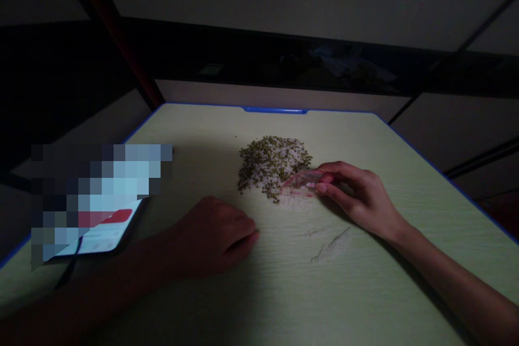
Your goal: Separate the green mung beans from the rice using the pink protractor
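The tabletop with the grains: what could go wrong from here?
The right hand holds a clear, pinkish plastic piece at the pile of green and white grains; a quick move might scatter some. The left forearm lies close to the lit-screen device, so a careless shift could bump it.

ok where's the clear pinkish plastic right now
In the head view, right of centre, the pinkish plastic is pinched in the right hand, at the near right edge of the green-and-white pile.
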A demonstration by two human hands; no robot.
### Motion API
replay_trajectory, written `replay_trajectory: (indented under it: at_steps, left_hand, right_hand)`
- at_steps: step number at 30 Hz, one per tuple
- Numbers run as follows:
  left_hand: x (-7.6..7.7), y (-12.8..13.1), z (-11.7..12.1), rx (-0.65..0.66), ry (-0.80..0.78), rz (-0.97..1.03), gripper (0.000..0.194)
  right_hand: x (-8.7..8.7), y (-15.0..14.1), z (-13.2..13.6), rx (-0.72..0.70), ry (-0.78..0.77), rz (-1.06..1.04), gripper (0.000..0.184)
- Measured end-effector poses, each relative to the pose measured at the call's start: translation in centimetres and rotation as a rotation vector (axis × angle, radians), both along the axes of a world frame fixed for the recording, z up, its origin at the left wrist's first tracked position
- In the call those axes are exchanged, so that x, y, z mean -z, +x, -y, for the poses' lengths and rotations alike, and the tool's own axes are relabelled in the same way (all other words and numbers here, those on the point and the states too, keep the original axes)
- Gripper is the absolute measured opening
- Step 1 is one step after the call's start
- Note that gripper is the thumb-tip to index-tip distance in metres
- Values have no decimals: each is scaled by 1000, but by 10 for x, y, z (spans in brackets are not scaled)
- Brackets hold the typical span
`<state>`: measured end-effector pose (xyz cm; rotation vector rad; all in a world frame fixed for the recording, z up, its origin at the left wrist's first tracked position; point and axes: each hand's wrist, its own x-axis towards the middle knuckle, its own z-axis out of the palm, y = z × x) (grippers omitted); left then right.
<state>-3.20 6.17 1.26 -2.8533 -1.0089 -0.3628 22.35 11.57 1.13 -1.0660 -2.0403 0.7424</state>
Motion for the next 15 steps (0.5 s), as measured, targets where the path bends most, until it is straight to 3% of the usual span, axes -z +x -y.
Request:
replay_trajectory:
  at_steps: [15]
  left_hand:
    - [2, 0, -1, 7, -21, 24, 32]
  right_hand:
    - [0, -4, 0, -122, 10, 12, 16]
